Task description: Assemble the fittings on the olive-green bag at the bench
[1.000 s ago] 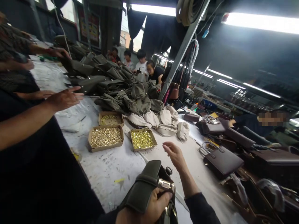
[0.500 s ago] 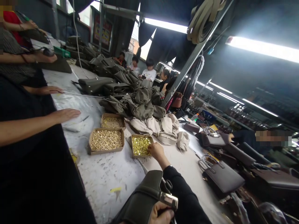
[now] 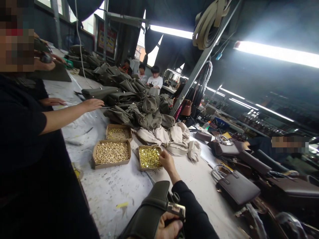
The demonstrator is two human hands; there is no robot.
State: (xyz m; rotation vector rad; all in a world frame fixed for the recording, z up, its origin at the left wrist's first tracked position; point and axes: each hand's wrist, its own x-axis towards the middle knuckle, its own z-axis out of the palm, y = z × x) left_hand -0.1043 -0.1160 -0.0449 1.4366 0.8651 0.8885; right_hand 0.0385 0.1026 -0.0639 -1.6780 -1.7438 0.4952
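Note:
At the bottom, my left hand (image 3: 169,226) is closed around a dark olive leather bag (image 3: 149,212) with a shiny gold metal clasp (image 3: 176,209) standing up near the thumb. My right hand (image 3: 167,161) is at the right edge of a small cardboard box (image 3: 139,163) filled with bright gold metal pieces (image 3: 149,157). Its fingers are pinched together; whatever lies between them is too small to see. The black sleeve of my right arm passes behind the clasp.
Two more cardboard boxes, one with rose-gold pieces (image 3: 112,152), one with gold bits (image 3: 118,133), stand left. Olive bags (image 3: 129,89) and beige cloth pieces (image 3: 171,136) are piled beyond. A co-worker's arm (image 3: 72,114) reaches in from the left. Brown handbags (image 3: 238,187) lie right.
My right hand has shifted slightly, from over the gold pieces to the box's right edge. The co-worker's hand has moved right and away toward the olive pile. The camera view has shifted a little.

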